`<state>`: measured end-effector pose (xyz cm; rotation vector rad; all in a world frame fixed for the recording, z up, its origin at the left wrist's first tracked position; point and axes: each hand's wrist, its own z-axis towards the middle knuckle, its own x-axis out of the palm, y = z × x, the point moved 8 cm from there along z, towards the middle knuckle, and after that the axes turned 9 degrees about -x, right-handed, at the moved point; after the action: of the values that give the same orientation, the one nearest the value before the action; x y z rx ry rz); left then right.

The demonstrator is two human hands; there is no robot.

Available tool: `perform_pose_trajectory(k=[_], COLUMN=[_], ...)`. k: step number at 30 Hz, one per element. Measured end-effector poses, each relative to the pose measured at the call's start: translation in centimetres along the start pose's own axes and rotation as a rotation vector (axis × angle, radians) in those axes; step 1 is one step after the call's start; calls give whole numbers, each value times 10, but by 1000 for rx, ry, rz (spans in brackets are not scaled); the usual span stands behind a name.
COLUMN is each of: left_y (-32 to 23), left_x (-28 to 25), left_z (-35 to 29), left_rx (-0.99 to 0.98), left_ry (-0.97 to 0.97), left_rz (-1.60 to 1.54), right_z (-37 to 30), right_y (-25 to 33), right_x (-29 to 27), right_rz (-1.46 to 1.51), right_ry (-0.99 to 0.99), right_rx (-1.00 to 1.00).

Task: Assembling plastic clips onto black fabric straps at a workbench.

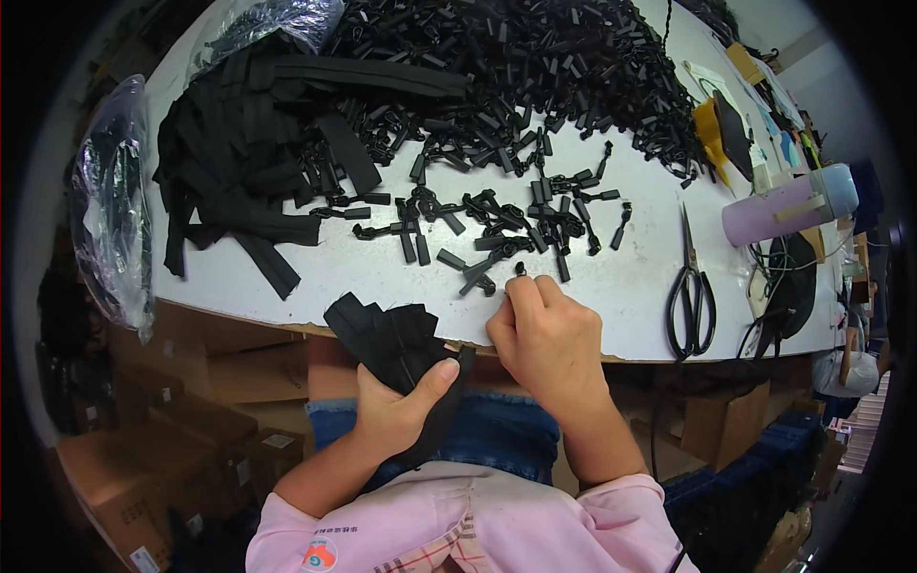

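Observation:
My left hand (406, 406) is closed around a fanned bundle of black zipper strips (382, 334), held over my lap at the table's front edge. Its thumb presses on the top of the bundle. To the right, my right hand (552, 339) is closed in a pinch just over the table edge. The small end of a black zipper slider (521, 270) shows above its fingers; the rest is hidden by the hand. Just beyond lie loose zipper sliders (497, 224) with long pull tabs, scattered on the white table (382, 272).
A large heap of black sliders (573, 57) covers the back. More black strips (239, 143) are piled at left beside a clear plastic bag (115, 210). Black-handled scissors (690, 306) and a lilac bottle (778, 210) are at right. Cardboard boxes (143, 477) stand below left.

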<state>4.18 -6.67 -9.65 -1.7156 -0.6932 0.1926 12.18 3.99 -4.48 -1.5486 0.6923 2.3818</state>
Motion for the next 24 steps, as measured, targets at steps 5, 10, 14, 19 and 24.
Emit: perform_pose_trajectory(k=[5,10,14,19,24], left_y=[0,0,4,4,6], left_x=[1,3,3,4,7], left_z=[-1,-1,-1,0,-1], left_rx=[10,-9,-23,-15,-46], left_ry=[-5,-16,-18,-12,20], left_rz=[12,-43,-34,-29,-24], right_z=[-3,-9,-8,-12,-26], right_y=[0,1,2,-3,-19], right_x=[1,-3,-4,-9,-3], right_rz=[-18,47,50,71,954], right_ry=[3,-24,-74,-192,-263], right_rx=[-28,-39,-74,-63,157])
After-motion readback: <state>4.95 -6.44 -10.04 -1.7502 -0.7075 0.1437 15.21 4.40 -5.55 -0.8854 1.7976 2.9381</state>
